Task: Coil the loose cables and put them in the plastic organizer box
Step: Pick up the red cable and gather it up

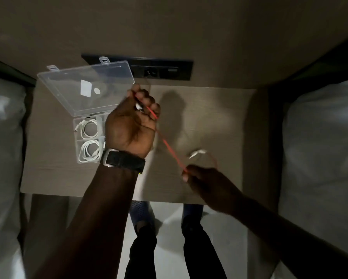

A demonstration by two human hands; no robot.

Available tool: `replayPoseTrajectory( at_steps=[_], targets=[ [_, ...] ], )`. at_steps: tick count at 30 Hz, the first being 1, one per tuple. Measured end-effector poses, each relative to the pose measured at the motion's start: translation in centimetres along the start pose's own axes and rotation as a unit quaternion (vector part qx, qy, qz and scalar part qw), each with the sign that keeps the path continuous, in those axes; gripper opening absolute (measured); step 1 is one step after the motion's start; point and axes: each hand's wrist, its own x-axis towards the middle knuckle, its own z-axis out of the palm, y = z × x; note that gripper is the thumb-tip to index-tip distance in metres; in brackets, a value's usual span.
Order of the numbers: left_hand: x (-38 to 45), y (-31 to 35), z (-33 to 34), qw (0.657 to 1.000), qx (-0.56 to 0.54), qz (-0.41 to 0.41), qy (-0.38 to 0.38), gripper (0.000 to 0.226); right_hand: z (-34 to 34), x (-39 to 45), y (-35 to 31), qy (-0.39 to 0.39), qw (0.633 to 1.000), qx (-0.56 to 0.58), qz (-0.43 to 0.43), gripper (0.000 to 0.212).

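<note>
Over the table (219, 109), the left hand (131, 125) is curled tight around a red cable (170, 149). At 4 o'clock from it, the right hand (204, 183) pinches the same cable, pulled straight between them. At 9 o'clock sits the open box (88, 135), two white cables (89, 153) coiled inside.

Both hands, left hand (131, 125) and right hand (201, 181), hold a taut red cable (170, 151) beside the open organizer box (88, 137).
</note>
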Motion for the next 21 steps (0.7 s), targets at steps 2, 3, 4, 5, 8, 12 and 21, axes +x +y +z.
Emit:
replayPoseTrajectory(
  at_steps=[2, 3, 4, 5, 8, 12, 21],
  targets=[
    [0.3, -0.1, -0.4, 0.984, 0.170, 0.046, 0.041, 0.028, -0.1, -1.3, -0.6, -0.034, 0.998, -0.024, -0.038, 0.020],
    [0.1, -0.7, -0.7, 0.963, 0.263, 0.030, 0.043, 0.027, -0.9, -1.4, -0.7, -0.017, 0.999, -0.012, -0.048, 0.020],
    [-0.4, -1.6, -1.0, 0.941, 0.336, -0.015, 0.025, 0.027, -2.2, -1.2, -0.6, 0.028, 0.998, -0.009, -0.058, 0.021],
    [-1.2, -2.6, -1.3, 0.908, 0.412, -0.070, -0.005, 0.026, -3.7, -0.7, -0.3, 0.095, 0.993, -0.024, -0.074, 0.021],
    [-3.7, -5.1, -1.8, 0.824, 0.529, -0.188, -0.083, 0.029, -8.0, 2.0, 0.8, 0.227, 0.965, -0.092, -0.089, 0.024],
    [-3.6, -4.4, -0.2, 0.919, 0.211, -0.312, -0.120, 0.036, -7.6, 4.6, 1.8, 0.213, 0.975, -0.055, -0.014, 0.038],
    [1.3, -0.2, -2.4, 0.970, 0.166, 0.130, 0.117, 0.030, -0.8, 1.0, -0.8, 0.009, 0.999, -0.040, -0.026, 0.018]
  ],
)
